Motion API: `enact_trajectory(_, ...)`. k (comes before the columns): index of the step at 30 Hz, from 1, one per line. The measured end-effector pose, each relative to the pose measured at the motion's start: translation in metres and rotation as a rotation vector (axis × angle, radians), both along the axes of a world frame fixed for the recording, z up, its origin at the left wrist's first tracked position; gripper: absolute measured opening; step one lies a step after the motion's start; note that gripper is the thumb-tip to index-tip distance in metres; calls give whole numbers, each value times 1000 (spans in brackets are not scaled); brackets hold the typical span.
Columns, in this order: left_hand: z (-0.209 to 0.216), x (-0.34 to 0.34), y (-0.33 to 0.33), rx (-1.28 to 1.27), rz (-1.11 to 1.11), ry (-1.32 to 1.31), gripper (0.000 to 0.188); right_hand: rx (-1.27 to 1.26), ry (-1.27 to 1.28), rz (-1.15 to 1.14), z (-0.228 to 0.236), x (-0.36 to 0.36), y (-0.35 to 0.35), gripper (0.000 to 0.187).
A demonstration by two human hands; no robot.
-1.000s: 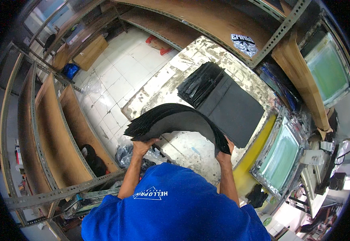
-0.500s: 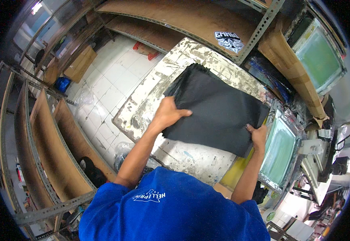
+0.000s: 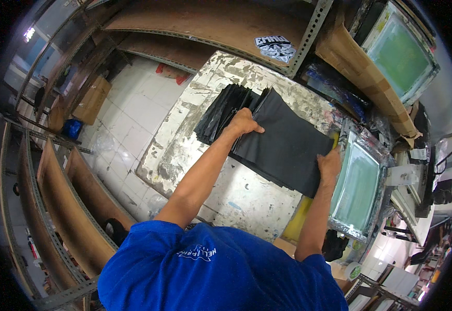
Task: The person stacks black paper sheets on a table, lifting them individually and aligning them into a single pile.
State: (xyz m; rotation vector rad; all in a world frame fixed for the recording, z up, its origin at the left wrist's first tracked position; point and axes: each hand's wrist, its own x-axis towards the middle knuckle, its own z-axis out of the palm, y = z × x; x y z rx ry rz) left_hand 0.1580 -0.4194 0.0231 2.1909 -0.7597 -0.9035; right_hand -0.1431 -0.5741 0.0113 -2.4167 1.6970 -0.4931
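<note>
A pile of thin black sheets [image 3: 288,137] lies on a paint-flaked white table; whether they are cloth or flat bags I cannot tell. My left hand [image 3: 244,123] grips the pile at its left part, thumb on top and fingers tucked out of sight. Left of that hand, fanned black layers [image 3: 219,115] spread out with their edges showing. At the pile's right edge my right hand [image 3: 329,163] pinches the sheets, its fingers partly hidden. The sheets between my hands look fairly flat, with several layers showing along the near edge.
The table [image 3: 236,199] has a worn, stained top. A framed green screen [image 3: 358,181] stands close by my right forearm. Brown shelves [image 3: 205,23] run behind the table, and others [image 3: 75,202] stand at the left. A long cardboard piece [image 3: 363,72] leans at the back right.
My left hand has moved right and farther away over the pile. The left part, formerly one fairly even stack, is now fanned into separate layers. My right hand stays at the right edge.
</note>
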Motion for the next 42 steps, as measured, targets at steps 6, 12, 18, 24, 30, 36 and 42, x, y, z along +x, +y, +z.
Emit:
enact_trajectory(6,9,-11,-2,90,-84,-214,77,429,-491,254,24,87,61,66)
enact_trajectory(12,28,-48,-3,137,-181,-430,74,943,-538,127,47,160,64,75)
enact_trajectory(18,48,-83,13,62,-404,-256,80,901,-719,-2,10,145,44,41)
enact_trajectory(24,-4,-67,35,-107,-199,-619,37,927,-740,-81,9,128,37,43)
enact_trajectory(30,-35,-67,46,52,-164,-835,51,993,-804,-48,24,123,34,47)
enact_trajectory(36,-38,-61,44,45,-143,-772,51,964,-830,-38,26,121,35,40)
enact_trajectory(42,7,-48,51,-66,-82,-822,52,1050,-759,100,31,130,33,57)
